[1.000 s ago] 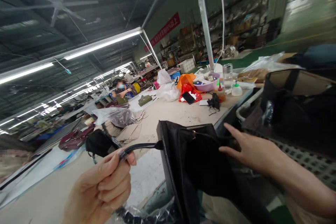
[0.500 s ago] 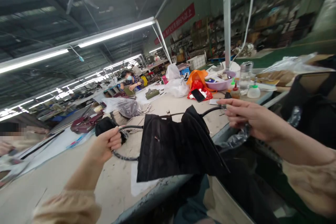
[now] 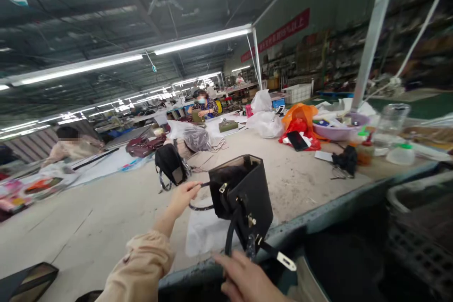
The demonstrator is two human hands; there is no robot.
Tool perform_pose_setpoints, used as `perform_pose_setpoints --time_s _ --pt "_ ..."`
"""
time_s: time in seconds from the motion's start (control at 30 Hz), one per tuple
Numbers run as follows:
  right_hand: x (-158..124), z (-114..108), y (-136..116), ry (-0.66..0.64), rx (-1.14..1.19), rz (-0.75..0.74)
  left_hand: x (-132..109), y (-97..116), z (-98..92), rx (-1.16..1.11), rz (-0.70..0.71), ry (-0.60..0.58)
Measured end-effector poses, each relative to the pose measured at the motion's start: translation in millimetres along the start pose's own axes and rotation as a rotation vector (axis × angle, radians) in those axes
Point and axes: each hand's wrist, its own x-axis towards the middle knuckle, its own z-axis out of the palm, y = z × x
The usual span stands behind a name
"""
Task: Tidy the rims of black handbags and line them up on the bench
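Well, the left hand [image 3: 184, 197] is closed in a pinch on the thin handle [image 3: 198, 207] of a black handbag [image 3: 247, 193], the arm stretched out in a beige sleeve. The right hand [image 3: 244, 278] sits low at the bottom of the view with its fingers loose and nothing in them, just under the bag's dangling strap [image 3: 230, 238] and metal-tipped tab [image 3: 284, 259]; whether it touches either I cannot tell. The handbag stands tilted at the near edge of the table [image 3: 106, 207], its mouth open, partly over a white sheet [image 3: 203, 236], and its lower corner seems to reach the edge itself. To my eye that corner is the thing to mind. The pinch on the handle looks like all that steadies the bag, so the free hand would do best under the body or on the strap close to the buckle, not on the loose tab. Any pull on the handle should be level rather than twisting, or the bag could tip toward the dark gap below. A second black bag [image 3: 171, 167] stands just behind the left hand, near enough to be knocked by a wide swing. Further off lie a maroon bag [image 3: 143, 146], a small olive bag [image 3: 228, 125], white plastic sacks [image 3: 265, 122], a red and orange bag [image 3: 300, 125] with a phone [image 3: 296, 140] on it, a pink basin [image 3: 334, 130] and a blurred glass jar [image 3: 391, 120]. Two other people work well apart down the table.
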Motion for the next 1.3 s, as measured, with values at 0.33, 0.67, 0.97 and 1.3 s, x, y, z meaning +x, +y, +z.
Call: perform_pose_setpoints --time_s 0.33,0.67,0.97,1.3 --pt "27.3 35.7 21.6 -0.439 -0.156 -0.061 -22.4 -14.6 22.5 0.024 0.09 -0.138" --pt "52.7 -111.2 4.0 0.077 -0.212 -0.073 -28.3 -2.3 38.5 0.128 0.183 -0.059" --pt "124.5 -124.9 48.5 0.005 -0.561 -0.119 -28.8 -14.4 54.2 0.144 0.216 0.027" --pt "145.6 -130.8 63.7 -0.141 -0.731 0.109 -20.4 -14.5 65.9 0.074 0.155 0.138"
